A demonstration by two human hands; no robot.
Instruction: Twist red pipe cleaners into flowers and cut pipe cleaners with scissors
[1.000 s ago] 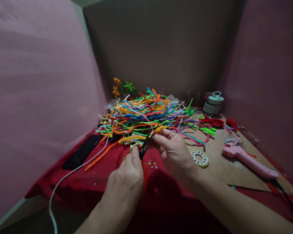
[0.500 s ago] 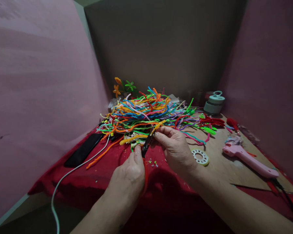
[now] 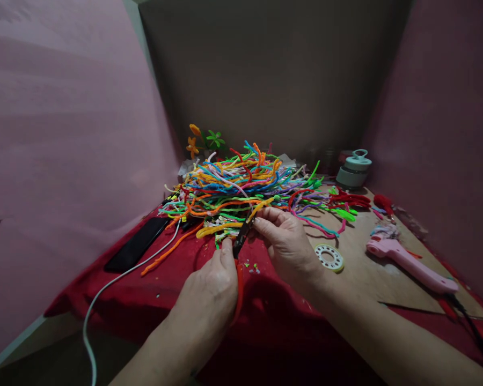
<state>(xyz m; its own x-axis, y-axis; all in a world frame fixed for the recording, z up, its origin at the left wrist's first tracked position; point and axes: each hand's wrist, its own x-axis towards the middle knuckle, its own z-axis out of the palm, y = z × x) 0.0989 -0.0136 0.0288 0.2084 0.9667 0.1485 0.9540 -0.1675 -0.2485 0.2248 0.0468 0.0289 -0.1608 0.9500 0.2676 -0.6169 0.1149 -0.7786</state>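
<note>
My left hand [image 3: 214, 284] is closed around a pair of pliers [image 3: 243, 236] with dark jaws and a red handle, pointing up and away from me. Between the thumb and fingers of my right hand [image 3: 287, 241] is a yellow pipe cleaner [image 3: 261, 206], its end sticking out above the fingertips. The jaws meet it beside the right fingertips; whether they are closed on it I cannot tell. Just behind both hands lies a big heap of multicoloured pipe cleaners [image 3: 233, 182]. Small green and pale clippings [image 3: 253, 267] lie on the red cloth [image 3: 177, 279] between my forearms.
A black phone [image 3: 137, 244] and a white cable [image 3: 116, 276] lie at the left. On the board [image 3: 358, 279] at the right are a white tape roll [image 3: 329, 258] and a pink glue gun [image 3: 412, 264]. A lidded jar [image 3: 353, 169] and pipe-cleaner flowers [image 3: 192, 146] stand behind.
Hardly anything differs. Both hands keep their hold near the same spot, and the view has shifted very slightly.
</note>
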